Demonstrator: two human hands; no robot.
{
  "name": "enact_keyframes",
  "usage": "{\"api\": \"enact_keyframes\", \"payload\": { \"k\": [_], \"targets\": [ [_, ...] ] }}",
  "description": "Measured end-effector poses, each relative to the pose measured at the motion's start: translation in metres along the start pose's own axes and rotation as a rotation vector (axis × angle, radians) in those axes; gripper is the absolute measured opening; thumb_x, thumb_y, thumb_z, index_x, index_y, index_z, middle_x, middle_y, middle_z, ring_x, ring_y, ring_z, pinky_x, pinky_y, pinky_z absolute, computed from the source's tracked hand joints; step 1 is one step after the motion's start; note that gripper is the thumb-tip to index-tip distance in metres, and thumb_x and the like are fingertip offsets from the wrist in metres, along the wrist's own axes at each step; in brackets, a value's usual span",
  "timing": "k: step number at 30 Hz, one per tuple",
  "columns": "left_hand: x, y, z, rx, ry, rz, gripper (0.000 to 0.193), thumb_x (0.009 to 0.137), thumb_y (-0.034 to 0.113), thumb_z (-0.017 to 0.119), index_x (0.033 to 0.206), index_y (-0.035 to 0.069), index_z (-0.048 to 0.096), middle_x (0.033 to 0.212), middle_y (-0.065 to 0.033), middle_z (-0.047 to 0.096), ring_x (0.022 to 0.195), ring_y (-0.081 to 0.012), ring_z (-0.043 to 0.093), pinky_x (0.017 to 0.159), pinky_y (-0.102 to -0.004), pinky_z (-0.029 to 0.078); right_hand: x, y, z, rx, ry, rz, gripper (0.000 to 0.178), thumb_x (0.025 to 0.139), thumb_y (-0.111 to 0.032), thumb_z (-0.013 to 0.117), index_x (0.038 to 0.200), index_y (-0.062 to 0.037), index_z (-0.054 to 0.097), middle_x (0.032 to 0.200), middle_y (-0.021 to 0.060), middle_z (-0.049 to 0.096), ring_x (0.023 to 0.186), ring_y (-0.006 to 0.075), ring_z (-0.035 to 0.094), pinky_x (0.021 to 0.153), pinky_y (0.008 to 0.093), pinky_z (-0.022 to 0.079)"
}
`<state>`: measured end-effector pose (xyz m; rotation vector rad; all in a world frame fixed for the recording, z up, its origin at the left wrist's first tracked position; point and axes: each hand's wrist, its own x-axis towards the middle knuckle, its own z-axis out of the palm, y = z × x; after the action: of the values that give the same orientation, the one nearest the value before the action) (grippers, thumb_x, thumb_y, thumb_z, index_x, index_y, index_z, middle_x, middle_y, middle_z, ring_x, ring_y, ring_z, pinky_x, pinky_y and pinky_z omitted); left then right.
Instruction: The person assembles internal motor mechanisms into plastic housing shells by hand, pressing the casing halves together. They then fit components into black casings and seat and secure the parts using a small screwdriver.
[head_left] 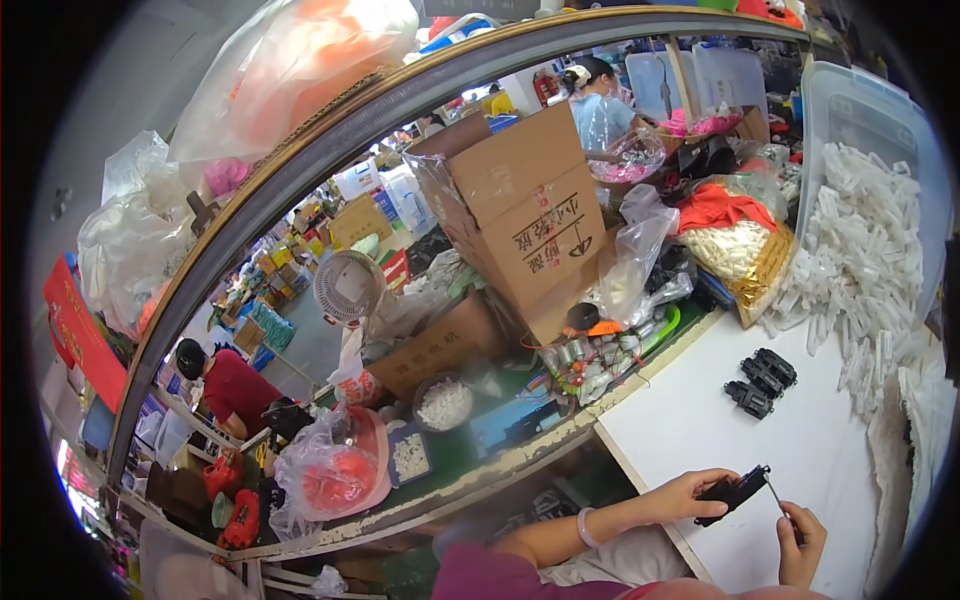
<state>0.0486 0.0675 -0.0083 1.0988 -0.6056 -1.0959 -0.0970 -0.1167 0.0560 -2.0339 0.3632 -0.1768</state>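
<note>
My left hand (682, 497), with a pale bangle at its wrist, grips a black plastic housing (736, 494) over the white tabletop (670, 440). In my right hand (802, 542) a thin metal rod (774, 493) is pinched between thumb and fingers. Its far tip meets the right end of the housing; whether it goes inside cannot be made out. Several similar black plastic parts (762, 382) lie grouped farther off on the white top.
Clear plastic pieces (865, 235) spill from a translucent bin (870, 100) at the right. Beyond the worn ledge stand a cardboard box (535, 215), small motors with wires (590, 360), a bowl of white pieces (443, 403) and a fan (348, 287). Two other people are farther off.
</note>
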Motion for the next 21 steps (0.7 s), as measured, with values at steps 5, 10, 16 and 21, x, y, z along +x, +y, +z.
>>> {"api": "enact_keyframes", "payload": {
  "k": [5, 10, 16, 21],
  "targets": [
    [0.002, 0.001, 0.0, -0.011, -0.005, -0.056, 0.054, 0.081, 0.01, 0.061, 0.128, 0.004, 0.035, 0.106, -0.0008, 0.049, 0.092, -0.0068, 0.046, 0.077, -0.0212, 0.04, 0.001, 0.005, -0.001, 0.009, 0.007, -0.023, 0.023, 0.086, -0.011, 0.052, 0.104, 0.0022, 0.058, 0.097, 0.0136, 0.061, 0.091, 0.019, 0.056, 0.082, 0.0282, 0.041],
    [0.0, -0.004, 0.0, 0.012, 0.013, -0.03, 0.054, 0.081, 0.011, 0.061, 0.128, 0.003, 0.035, 0.107, -0.0016, 0.048, 0.092, -0.0071, 0.045, 0.079, -0.0213, 0.039, 0.001, 0.009, -0.001, 0.034, -0.006, -0.004, 0.023, 0.086, -0.01, 0.052, 0.104, 0.0029, 0.058, 0.097, 0.0136, 0.061, 0.091, 0.0188, 0.056, 0.082, 0.0282, 0.041],
    [-0.003, -0.01, 0.003, 0.01, 0.001, -0.055, 0.053, 0.082, 0.013, 0.061, 0.127, 0.003, 0.036, 0.108, -0.0016, 0.048, 0.093, -0.0072, 0.045, 0.08, -0.0209, 0.038, -0.007, 0.012, 0.003, 0.027, -0.001, -0.03, 0.026, 0.087, -0.012, 0.052, 0.107, 0.0028, 0.056, 0.088, 0.0124, 0.062, 0.084, 0.0198, 0.056, 0.077, 0.0294, 0.043],
    [0.002, -0.015, -0.004, -0.068, 0.035, -0.06, 0.054, 0.08, 0.011, 0.061, 0.128, 0.005, 0.037, 0.112, -0.0009, 0.049, 0.096, -0.0077, 0.046, 0.078, -0.0208, 0.04, 0.008, 0.026, 0.015, 0.06, 0.125, -0.005, 0.018, 0.073, -0.005, 0.057, 0.09, 0.0016, 0.062, 0.064, 0.0027, 0.05, 0.056, 0.0092, 0.043, 0.051, 0.0222, 0.033]
  ]
}}
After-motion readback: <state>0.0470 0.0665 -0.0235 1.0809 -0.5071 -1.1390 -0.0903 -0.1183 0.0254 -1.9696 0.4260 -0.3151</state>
